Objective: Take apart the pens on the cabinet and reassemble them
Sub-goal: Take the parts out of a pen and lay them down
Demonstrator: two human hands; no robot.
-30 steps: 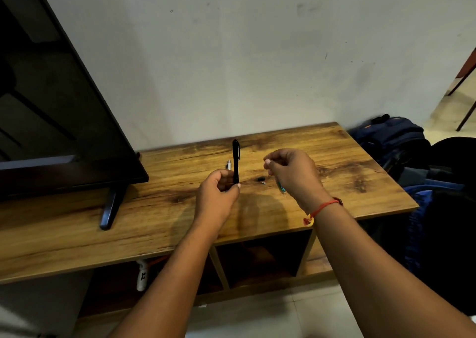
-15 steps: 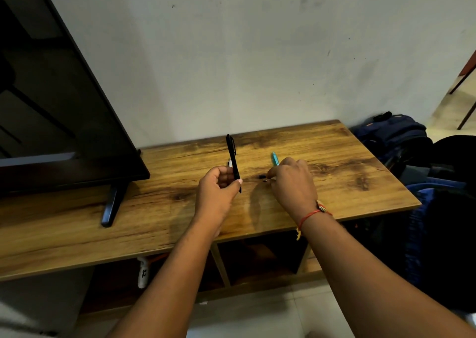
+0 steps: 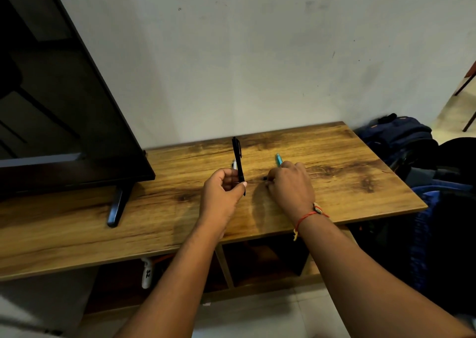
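Observation:
My left hand (image 3: 221,190) grips the lower end of a black pen (image 3: 238,161), which stands nearly upright with its clip at the top, over the wooden cabinet (image 3: 334,183). Just behind that hand a white pen part (image 3: 234,164) shows. My right hand (image 3: 291,185) rests palm down on the cabinet top with its fingers curled. A teal pen (image 3: 278,159) pokes out past its knuckles, pointing away from me. The fingertips of my right hand touch a small black part (image 3: 265,178) lying on the wood.
A black television (image 3: 64,105) stands on the cabinet's left half, its foot (image 3: 118,206) near the front. Dark backpacks (image 3: 396,136) lie on the floor to the right. A white object (image 3: 146,276) sits in the open shelf below.
My right hand turned palm down and dropped onto the cabinet at the small black part; the teal pen now points away. The black pen tilted slightly left.

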